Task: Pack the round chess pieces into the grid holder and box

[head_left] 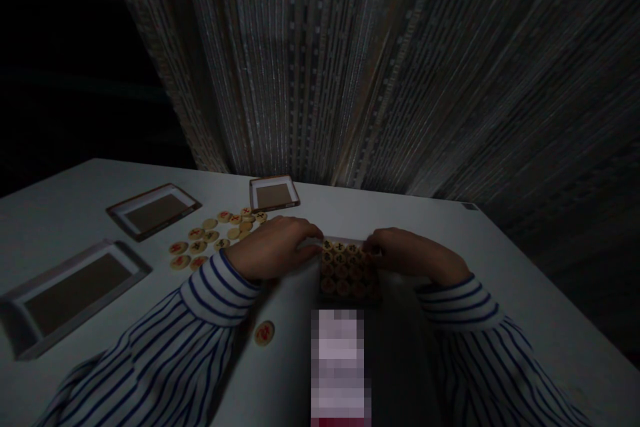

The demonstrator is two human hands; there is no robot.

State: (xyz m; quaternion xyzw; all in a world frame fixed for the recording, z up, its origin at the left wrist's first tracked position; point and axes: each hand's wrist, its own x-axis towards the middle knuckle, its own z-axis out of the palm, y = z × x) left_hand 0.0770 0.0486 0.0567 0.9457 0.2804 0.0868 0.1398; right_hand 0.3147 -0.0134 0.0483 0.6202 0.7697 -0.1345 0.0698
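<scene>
Taking the open box as the middle of the clock face, I am seeing a string curtain (325, 67) hanging at twelve and spreading dimly towards two. Before it a white desk (540, 280) is carrying everything. Striped cuffs are coming in over it, the left sleeve (165, 353) from eight, the right sleeve (495, 347) from four.

The largest tray (80, 287) is lying at nine, its brown bottom showing inside pale walls. The middle-sized tray (157, 212) is lying at ten, well apart from the box.

The left hand (280, 247) is resting at nine, its thumb and forefinger meeting at the box's far left corner; whether they are pinching the wall or a piece, I cannot tell. The right hand (415, 253) is resting at three, its fingers bending in at the far right corner, and I cannot tell what they are gripping.

Between them the open box (345, 238) is holding rows of packed pieces (341, 271), round and marked with characters.

The smallest tray (273, 197) is lying towards eleven, near the desk's far edge. Loose pieces (195, 233) are scattering between nine and ten, some showing red, some black. One lone piece (265, 333), marked red, is lying at eight.
</scene>
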